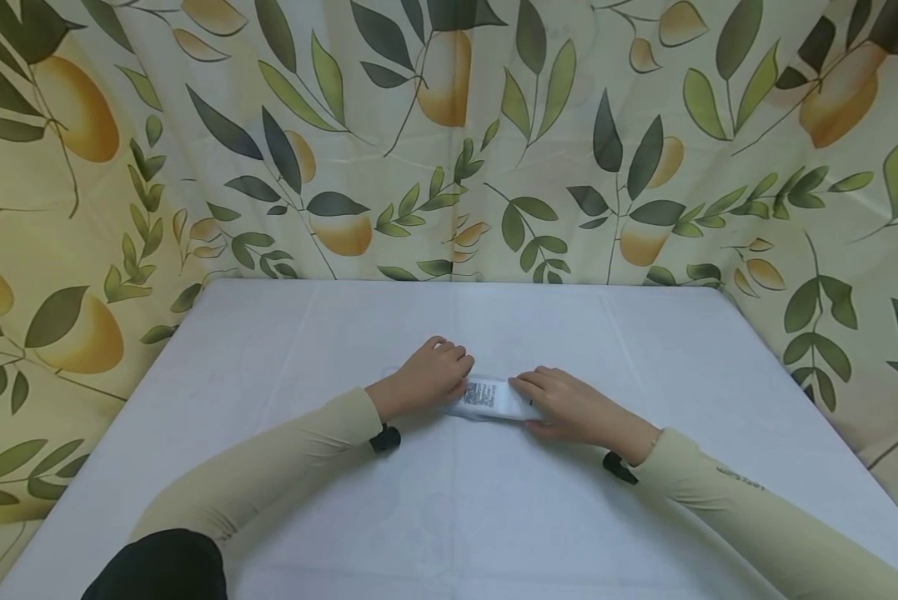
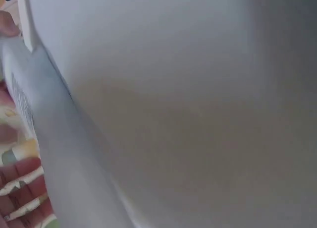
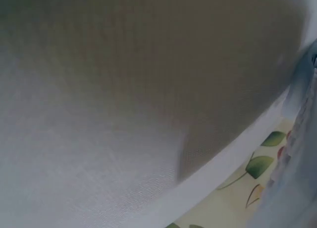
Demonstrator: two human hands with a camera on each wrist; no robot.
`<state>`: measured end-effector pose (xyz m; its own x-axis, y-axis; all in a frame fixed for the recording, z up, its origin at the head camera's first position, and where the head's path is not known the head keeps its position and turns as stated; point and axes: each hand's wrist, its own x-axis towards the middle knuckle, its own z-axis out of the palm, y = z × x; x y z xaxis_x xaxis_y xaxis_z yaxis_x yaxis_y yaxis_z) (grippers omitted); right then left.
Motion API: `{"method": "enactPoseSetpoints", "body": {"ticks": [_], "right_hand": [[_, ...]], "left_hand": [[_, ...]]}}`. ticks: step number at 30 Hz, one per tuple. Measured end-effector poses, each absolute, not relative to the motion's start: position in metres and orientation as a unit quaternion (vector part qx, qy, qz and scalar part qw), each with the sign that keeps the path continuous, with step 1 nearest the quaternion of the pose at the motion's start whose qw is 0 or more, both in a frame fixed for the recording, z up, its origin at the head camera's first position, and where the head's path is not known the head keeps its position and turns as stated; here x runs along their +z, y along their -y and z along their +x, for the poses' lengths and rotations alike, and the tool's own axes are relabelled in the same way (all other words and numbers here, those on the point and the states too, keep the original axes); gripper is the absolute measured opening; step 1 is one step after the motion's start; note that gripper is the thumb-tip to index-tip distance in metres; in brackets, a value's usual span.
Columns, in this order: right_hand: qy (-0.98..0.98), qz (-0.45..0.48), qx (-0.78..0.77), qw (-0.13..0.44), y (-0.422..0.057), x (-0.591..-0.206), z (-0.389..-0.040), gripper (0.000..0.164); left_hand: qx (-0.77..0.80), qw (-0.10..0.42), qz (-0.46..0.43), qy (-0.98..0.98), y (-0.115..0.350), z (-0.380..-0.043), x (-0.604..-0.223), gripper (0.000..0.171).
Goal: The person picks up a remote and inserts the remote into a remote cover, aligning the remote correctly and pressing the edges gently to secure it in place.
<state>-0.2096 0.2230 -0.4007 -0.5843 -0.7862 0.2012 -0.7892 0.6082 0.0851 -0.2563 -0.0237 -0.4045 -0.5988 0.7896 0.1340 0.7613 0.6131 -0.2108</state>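
Note:
A flat, white plastic packet (image 1: 503, 400) with dark printed text lies crosswise between both hands near the middle of the table. At its left end, the left hand (image 1: 426, 379) grips it with curled fingers. The right hand (image 1: 572, 407) holds the other end, thumb at the near edge and fingers over the far edge. In the left wrist view the pale packet (image 2: 74, 148) runs down the left side, with fingers (image 2: 27, 188) partly behind it. A bluish-white part of the packet (image 3: 292, 188) with a serrated edge shows at the right of the right wrist view.
A white-covered table (image 1: 449, 517) spreads out around the hands. Behind it and along its sides hangs a curtain (image 1: 449, 192) printed with leaves and yellow fruit. Dark wrist straps (image 1: 385, 439) show below the pale sleeves.

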Motion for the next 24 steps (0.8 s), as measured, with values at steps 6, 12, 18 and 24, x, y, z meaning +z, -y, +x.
{"method": "enactPoseSetpoints", "body": {"ticks": [6,12,18,24], "right_hand": [[0.903,0.423,-0.006,0.075,-0.225,-0.405,-0.214,0.059],[0.924,0.379,-0.04,0.042,-0.232,-0.403,-0.213,0.064],[0.919,0.385,-0.047,0.068,-0.236,-0.402,-0.214,0.057],[0.907,0.406,-0.064,0.092,-0.233,-0.401,-0.217,0.055]], "left_hand": [[0.089,0.044,-0.455,0.885,0.029,-0.259,-0.403,0.07],[0.098,0.014,-0.439,0.893,0.031,-0.258,-0.404,0.072],[0.096,0.009,-0.451,0.887,0.029,-0.259,-0.404,0.065],[0.093,-0.01,-0.457,0.885,0.026,-0.263,-0.407,0.066]]}}
